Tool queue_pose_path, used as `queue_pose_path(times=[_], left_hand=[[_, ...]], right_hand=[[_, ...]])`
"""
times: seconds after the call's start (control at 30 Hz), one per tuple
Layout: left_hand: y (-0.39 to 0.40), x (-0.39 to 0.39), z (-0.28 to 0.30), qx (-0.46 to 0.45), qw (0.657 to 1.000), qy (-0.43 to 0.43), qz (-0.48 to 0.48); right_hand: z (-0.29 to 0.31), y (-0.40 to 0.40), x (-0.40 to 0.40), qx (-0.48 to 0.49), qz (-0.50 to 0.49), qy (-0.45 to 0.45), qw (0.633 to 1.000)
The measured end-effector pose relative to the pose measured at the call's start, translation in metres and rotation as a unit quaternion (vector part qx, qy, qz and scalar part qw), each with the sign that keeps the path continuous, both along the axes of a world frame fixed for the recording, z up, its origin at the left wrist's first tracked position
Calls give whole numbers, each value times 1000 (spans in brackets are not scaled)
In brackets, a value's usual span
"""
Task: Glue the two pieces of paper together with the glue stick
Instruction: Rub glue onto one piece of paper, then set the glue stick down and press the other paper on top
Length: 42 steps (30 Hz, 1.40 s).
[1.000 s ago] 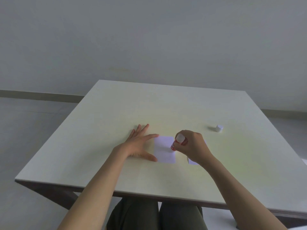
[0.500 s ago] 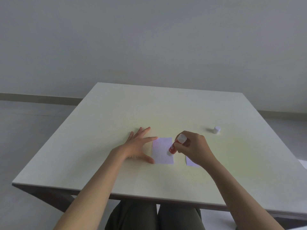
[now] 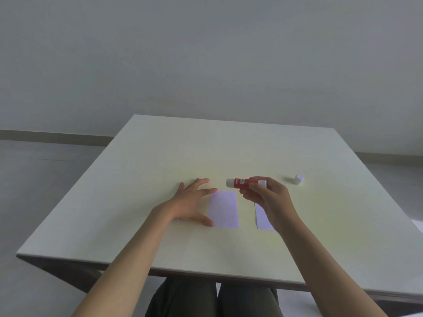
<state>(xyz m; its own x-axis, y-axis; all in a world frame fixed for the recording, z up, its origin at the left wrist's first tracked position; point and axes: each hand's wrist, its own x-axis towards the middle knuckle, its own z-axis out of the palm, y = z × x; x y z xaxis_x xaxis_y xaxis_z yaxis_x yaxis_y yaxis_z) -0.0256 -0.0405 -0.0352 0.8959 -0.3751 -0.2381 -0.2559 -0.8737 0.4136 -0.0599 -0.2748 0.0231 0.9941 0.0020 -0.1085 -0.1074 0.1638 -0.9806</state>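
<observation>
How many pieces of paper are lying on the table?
2. One piece of paper lies beside the left hand; the second piece lies to its right, partly hidden under the right hand. No others show.

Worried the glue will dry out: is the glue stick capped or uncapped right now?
Uncapped. The glue stick lies sideways in the right hand, while its white cap stands apart on the table.

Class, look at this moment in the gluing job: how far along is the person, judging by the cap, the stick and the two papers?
Done: the cap is off and stands apart on the table. In hand: the right hand holds the glue stick sideways, lifted off the left paper, whose edge the left hand touches. Any glue on it cannot be seen. Left: the right paper lies apart, so joining and pressing remain.
</observation>
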Motion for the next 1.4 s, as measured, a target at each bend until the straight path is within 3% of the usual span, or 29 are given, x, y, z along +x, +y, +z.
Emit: queue_pose_path(times=[0.17,0.33,0.43,0.57,0.7,0.8,0.9,1.03,1.13,1.2,1.3,1.4], left_hand=[[1,-2,7,-27,1000,3,15],[2,-5,14,-66,997,6,23],[2,-8,20,-152,987,16,46],[-11,-10,37,-350,933,0,81],[-26,-11,53,-501,857,-18,119],[-30,-11,57,-564,814,-23,135],[-33,-11,54,-581,798,-42,155],[-35,-10,47,-574,783,-79,226],[-27,-3,48,-546,788,-125,256],[-15,3,51,-522,791,-158,277],[3,11,55,-465,804,-189,317],[13,15,58,-401,826,-196,346]], right_hand=[[-9,3,1,94,11,80,992],[-10,3,1,121,4,97,988],[-8,6,2,165,-1,113,980],[-2,21,4,290,12,165,943],[5,43,7,387,33,193,901],[8,54,8,411,38,195,890],[4,61,7,397,50,199,895],[-4,62,5,312,80,186,928],[-9,50,5,119,87,115,982],[-10,36,7,-5,39,60,997],[-16,8,14,-161,-38,-3,986],[-25,-22,21,-327,-97,-30,940]])
